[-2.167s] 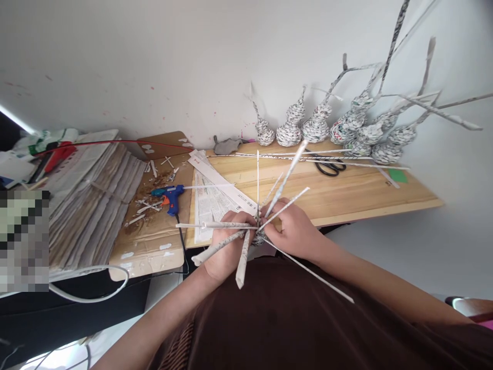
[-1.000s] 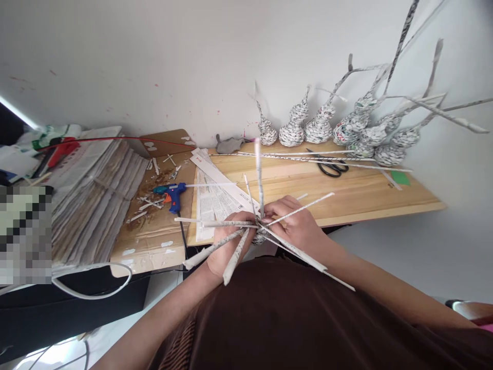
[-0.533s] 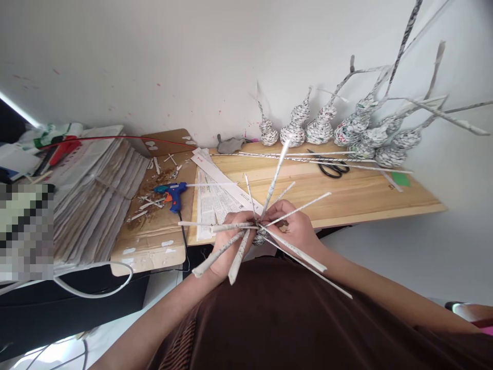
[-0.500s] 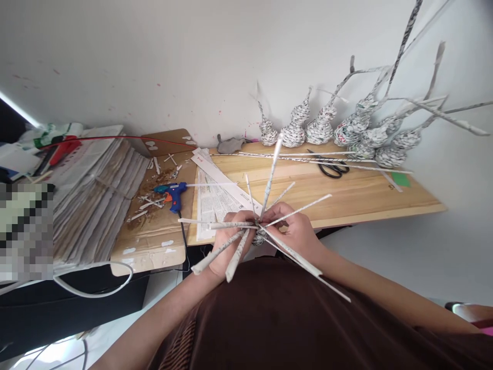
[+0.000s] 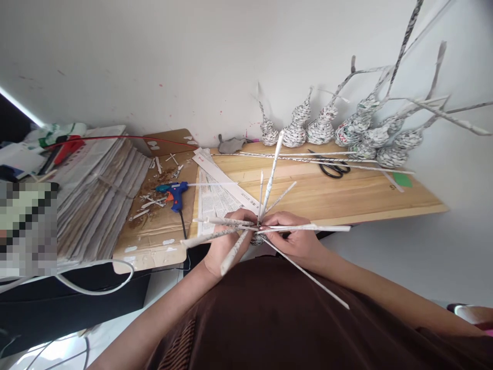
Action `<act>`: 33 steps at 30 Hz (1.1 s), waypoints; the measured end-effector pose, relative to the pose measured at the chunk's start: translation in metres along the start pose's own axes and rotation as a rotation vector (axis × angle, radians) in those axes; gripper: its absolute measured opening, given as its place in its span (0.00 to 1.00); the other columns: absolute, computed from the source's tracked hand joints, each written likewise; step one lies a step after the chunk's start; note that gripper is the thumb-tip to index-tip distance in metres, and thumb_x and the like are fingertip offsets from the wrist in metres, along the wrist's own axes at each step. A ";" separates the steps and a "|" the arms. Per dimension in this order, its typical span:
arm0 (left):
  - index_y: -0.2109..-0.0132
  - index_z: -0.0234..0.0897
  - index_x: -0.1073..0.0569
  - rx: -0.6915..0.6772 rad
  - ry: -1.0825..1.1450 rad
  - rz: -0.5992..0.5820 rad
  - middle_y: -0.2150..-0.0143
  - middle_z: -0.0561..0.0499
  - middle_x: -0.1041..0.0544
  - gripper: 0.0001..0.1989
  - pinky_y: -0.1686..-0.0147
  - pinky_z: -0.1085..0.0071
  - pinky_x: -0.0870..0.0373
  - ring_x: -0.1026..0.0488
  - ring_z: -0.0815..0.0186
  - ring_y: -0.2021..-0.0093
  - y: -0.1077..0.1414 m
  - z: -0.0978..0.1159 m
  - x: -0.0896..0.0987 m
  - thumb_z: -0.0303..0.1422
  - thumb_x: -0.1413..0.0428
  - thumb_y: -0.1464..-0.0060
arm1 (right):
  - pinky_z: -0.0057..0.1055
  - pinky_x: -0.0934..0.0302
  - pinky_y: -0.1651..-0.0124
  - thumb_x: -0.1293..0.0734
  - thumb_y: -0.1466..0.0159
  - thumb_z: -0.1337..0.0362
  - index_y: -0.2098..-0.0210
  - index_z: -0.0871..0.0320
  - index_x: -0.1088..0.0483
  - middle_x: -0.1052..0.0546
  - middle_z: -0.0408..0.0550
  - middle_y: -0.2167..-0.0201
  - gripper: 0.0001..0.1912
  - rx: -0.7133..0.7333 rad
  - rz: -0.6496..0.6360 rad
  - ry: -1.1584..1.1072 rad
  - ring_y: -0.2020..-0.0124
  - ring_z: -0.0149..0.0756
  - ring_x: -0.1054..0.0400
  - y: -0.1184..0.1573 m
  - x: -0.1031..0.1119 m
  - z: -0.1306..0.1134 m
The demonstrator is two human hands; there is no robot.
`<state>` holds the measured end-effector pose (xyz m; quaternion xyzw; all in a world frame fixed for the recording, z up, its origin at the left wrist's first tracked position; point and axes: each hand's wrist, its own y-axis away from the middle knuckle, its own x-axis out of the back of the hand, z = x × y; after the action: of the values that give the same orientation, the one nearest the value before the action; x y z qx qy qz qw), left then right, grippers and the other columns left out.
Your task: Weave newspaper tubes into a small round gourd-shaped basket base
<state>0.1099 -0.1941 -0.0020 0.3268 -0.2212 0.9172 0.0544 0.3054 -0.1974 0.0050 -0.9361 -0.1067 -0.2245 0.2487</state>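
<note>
Close to my body, just off the table's front edge, I hold a small woven paper piece (image 5: 257, 238) with several rolled newspaper sticks fanning out from its top. My left hand (image 5: 228, 249) is wrapped round its left side, fingers partly hidden under the sticks. On the other side my right hand (image 5: 295, 235) is closed, thumb and fingers pinching at the centre where a paper stick (image 5: 327, 228) runs out to the right over the hand. One thicker stick (image 5: 274, 172) points up and away from me. The woven body is mostly hidden by hands and sticks.
Several woven paper gourds (image 5: 295, 131) line the wall. Black scissors (image 5: 333, 168) and long paper sticks (image 5: 292, 157) lie on the wooden table (image 5: 385, 200). Left are paper strips (image 5: 215, 177), a blue glue gun (image 5: 176, 194) on cardboard (image 5: 154, 246), and a stack of newspapers (image 5: 103, 195).
One stick on the right has swung from pointing down-right to lying nearly level across my right hand. The left sticks have turned slightly, and my left hand has shifted a little left.
</note>
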 end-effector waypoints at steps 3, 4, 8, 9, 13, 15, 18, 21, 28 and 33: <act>0.54 0.39 0.27 0.018 0.159 -0.053 0.57 0.49 0.20 0.09 0.56 0.69 0.25 0.22 0.65 0.57 -0.002 0.001 0.003 0.26 0.45 0.41 | 0.35 0.34 0.57 0.34 0.35 0.69 0.63 0.55 0.26 0.20 0.47 0.64 0.05 0.055 -0.036 0.060 0.62 0.38 0.27 0.002 0.000 0.003; 0.52 0.38 0.27 0.015 0.176 -0.054 0.56 0.48 0.20 0.10 0.55 0.68 0.25 0.22 0.64 0.56 -0.003 0.001 0.003 0.26 0.45 0.41 | 0.35 0.34 0.56 0.35 0.35 0.69 0.63 0.55 0.26 0.20 0.48 0.64 0.05 0.088 -0.036 0.080 0.61 0.38 0.27 0.002 0.000 0.004; 0.54 0.38 0.24 -0.033 0.128 -0.043 0.56 0.47 0.19 0.09 0.51 0.64 0.27 0.22 0.61 0.53 -0.007 0.002 0.005 0.26 0.45 0.42 | 0.35 0.35 0.56 0.36 0.36 0.71 0.64 0.54 0.27 0.21 0.48 0.65 0.07 0.195 -0.076 0.155 0.62 0.38 0.28 -0.001 -0.001 0.003; 0.56 0.38 0.23 -0.041 0.117 -0.054 0.58 0.47 0.19 0.08 0.52 0.64 0.27 0.23 0.61 0.54 -0.008 0.003 0.006 0.26 0.45 0.41 | 0.35 0.35 0.56 0.36 0.36 0.72 0.64 0.54 0.27 0.21 0.48 0.65 0.07 0.206 -0.099 0.166 0.62 0.38 0.28 -0.002 -0.001 0.003; 0.60 0.38 0.22 0.015 0.124 -0.040 0.61 0.48 0.20 0.06 0.56 0.66 0.27 0.23 0.62 0.59 -0.005 0.003 0.005 0.28 0.44 0.42 | 0.36 0.35 0.55 0.37 0.36 0.72 0.66 0.54 0.29 0.21 0.49 0.63 0.08 0.232 -0.152 0.162 0.61 0.39 0.28 -0.003 -0.001 0.004; 0.60 0.38 0.22 0.054 0.123 0.009 0.62 0.48 0.20 0.05 0.58 0.66 0.28 0.23 0.63 0.61 -0.003 0.003 0.003 0.29 0.43 0.42 | 0.36 0.35 0.55 0.37 0.35 0.72 0.66 0.54 0.29 0.20 0.48 0.62 0.08 0.236 -0.150 0.133 0.61 0.38 0.28 -0.002 -0.001 0.007; 0.59 0.37 0.22 0.101 0.122 0.068 0.64 0.49 0.21 0.05 0.62 0.68 0.28 0.25 0.65 0.65 -0.002 0.001 0.000 0.31 0.43 0.42 | 0.35 0.34 0.55 0.36 0.35 0.70 0.64 0.53 0.29 0.20 0.48 0.60 0.06 0.196 -0.078 0.075 0.60 0.38 0.27 0.000 -0.004 0.012; 0.59 0.37 0.23 0.109 0.176 0.112 0.61 0.48 0.20 0.06 0.59 0.68 0.27 0.23 0.64 0.61 -0.004 0.000 -0.003 0.32 0.44 0.40 | 0.34 0.34 0.58 0.35 0.36 0.69 0.65 0.53 0.28 0.20 0.47 0.64 0.05 0.144 -0.005 0.048 0.62 0.38 0.27 -0.004 -0.008 0.013; 0.60 0.37 0.25 0.152 0.253 0.167 0.63 0.50 0.23 0.05 0.61 0.71 0.27 0.24 0.66 0.62 -0.009 0.000 -0.005 0.32 0.45 0.39 | 0.37 0.34 0.56 0.36 0.36 0.70 0.62 0.54 0.26 0.20 0.48 0.65 0.08 0.118 0.044 0.045 0.62 0.39 0.27 -0.017 -0.011 0.006; 0.59 0.37 0.27 0.147 0.359 0.111 0.64 0.50 0.23 0.04 0.65 0.72 0.26 0.25 0.67 0.65 -0.011 -0.002 -0.001 0.31 0.45 0.40 | 0.38 0.34 0.53 0.38 0.37 0.74 0.61 0.55 0.27 0.21 0.49 0.63 0.11 0.114 0.018 0.038 0.57 0.40 0.28 -0.017 -0.011 0.011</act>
<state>0.1124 -0.1838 0.0001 0.1485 -0.1583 0.9760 0.0182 0.2942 -0.1780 -0.0022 -0.9169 -0.1063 -0.2333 0.3058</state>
